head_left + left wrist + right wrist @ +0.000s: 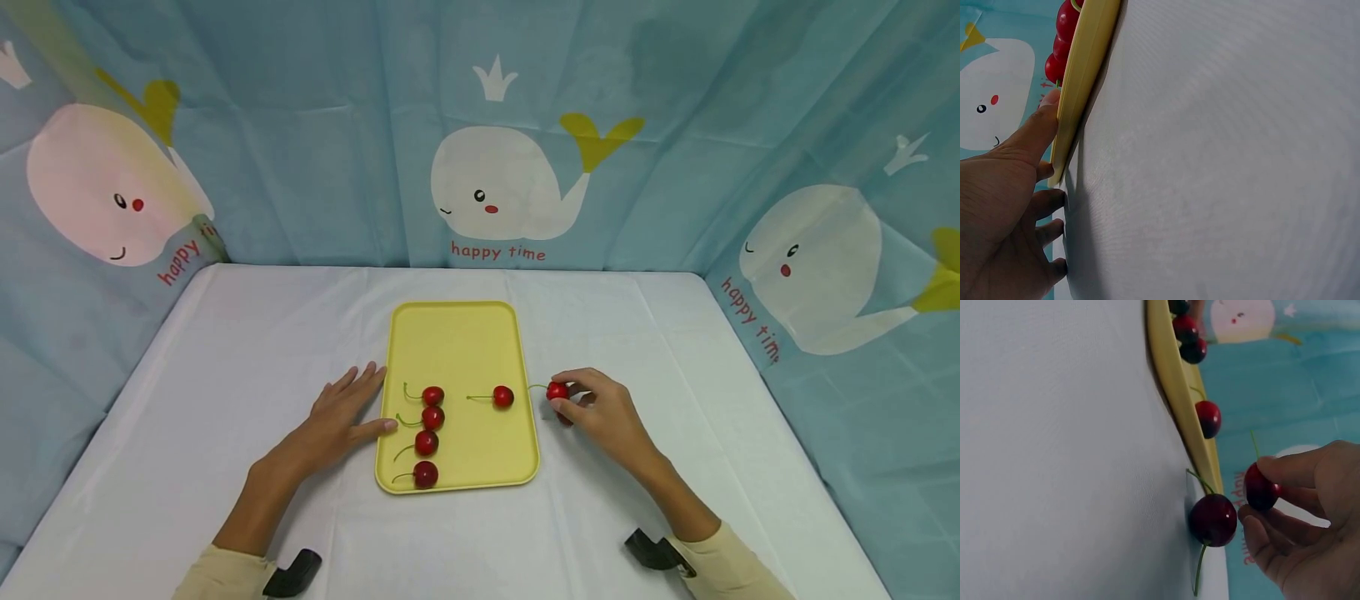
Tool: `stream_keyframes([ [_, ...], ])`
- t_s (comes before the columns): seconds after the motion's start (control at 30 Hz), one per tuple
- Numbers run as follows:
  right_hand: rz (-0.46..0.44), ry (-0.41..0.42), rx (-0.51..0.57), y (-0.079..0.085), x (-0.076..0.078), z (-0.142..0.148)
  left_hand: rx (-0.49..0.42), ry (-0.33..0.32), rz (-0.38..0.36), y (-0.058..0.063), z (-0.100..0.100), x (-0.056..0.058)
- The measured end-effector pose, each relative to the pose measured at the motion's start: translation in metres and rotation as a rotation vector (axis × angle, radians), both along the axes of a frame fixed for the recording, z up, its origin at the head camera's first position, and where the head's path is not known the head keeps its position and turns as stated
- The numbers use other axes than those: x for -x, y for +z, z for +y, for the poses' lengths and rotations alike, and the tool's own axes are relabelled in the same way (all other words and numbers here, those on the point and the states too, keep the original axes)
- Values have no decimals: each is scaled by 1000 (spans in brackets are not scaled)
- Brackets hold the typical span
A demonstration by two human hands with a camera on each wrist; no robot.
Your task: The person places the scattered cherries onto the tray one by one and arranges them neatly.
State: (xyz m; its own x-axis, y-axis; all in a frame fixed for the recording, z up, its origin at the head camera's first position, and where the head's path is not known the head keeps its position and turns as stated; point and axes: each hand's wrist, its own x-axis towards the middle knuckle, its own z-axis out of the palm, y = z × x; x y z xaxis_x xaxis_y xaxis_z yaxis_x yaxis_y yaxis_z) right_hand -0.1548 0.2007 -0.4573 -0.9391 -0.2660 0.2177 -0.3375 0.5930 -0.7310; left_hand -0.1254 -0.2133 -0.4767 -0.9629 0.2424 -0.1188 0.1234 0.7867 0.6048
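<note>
My right hand [603, 412] pinches a red cherry [1261, 487] between thumb and fingertips, just off the right edge of a yellow tray [457, 342]. Below that cherry, a dark red cherry [1212, 520] rests on the cloth; two stems show at it, and whether a second one hides behind it I cannot tell. My left hand [330, 429] lies with fingers spread at the tray's left edge, its thumb touching the rim. On the tray, several cherries [426, 442] form a column at the left, stems pointing left. A single cherry [503, 397] sits farther right on it.
A white cloth [645, 333] covers the table. Blue curtains [315, 192] with printed whales hang behind it and at both sides. A black strap piece [294, 573] is at the left wrist, another [651, 550] at the right.
</note>
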Motion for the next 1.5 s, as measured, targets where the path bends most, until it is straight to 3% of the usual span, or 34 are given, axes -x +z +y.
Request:
stream_keyframes([
  [0.27,26,67,15,0,-2,-11,6,-3,-2,0,0,0],
  [1.13,12,177,13,1,-8,-49,-2,-3,1,1,0,0],
  [1.5,15,168,-53,-4,-11,-58,-3,-9,6,0,0,-1],
])
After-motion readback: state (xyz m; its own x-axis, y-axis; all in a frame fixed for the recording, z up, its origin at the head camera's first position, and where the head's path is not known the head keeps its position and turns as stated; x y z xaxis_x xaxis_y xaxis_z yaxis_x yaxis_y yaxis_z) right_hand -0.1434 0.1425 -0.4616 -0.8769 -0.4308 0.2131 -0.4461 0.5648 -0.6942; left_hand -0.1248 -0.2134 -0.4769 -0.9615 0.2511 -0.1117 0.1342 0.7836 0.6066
